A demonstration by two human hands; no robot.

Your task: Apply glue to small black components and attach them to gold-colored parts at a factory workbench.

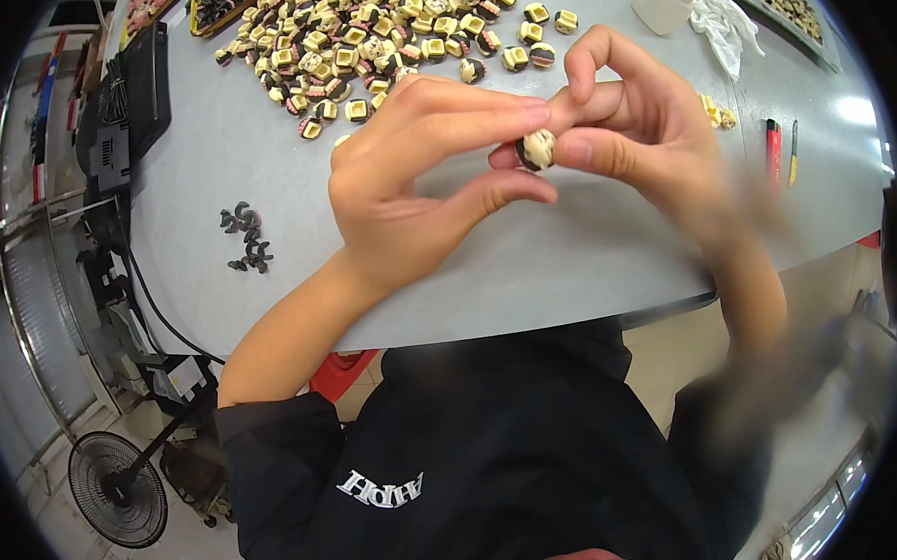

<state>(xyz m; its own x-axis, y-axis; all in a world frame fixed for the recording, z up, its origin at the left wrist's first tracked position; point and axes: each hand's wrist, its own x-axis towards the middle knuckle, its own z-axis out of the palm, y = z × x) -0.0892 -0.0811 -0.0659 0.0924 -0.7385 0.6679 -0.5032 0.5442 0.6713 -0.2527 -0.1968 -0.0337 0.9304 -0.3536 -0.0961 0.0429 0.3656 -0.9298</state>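
Both hands meet over the near part of the grey table, around a small rounded cream-and-black moulded piece (537,150). My right hand (647,121) pinches it, its thumb pressed on the piece's right side and its index finger bent above. My left hand (414,171) closes round it from the other side, fingertips just above and thumb just below; exact contact there is partly hidden. Beyond the hands lies a large heap of similar cream, black and pink pieces (359,54), many with a square hollow. Left of my left forearm are several small black bits (246,234).
A red marker (773,151) and a thin yellow-black tool (793,153) lie at right, near a few yellow bits (716,113). A translucent bottle (665,6), white cloth (728,30) and filled tray (782,0) occupy the far right. Black equipment (145,93) lines the left edge; a fan (117,490) stands below.
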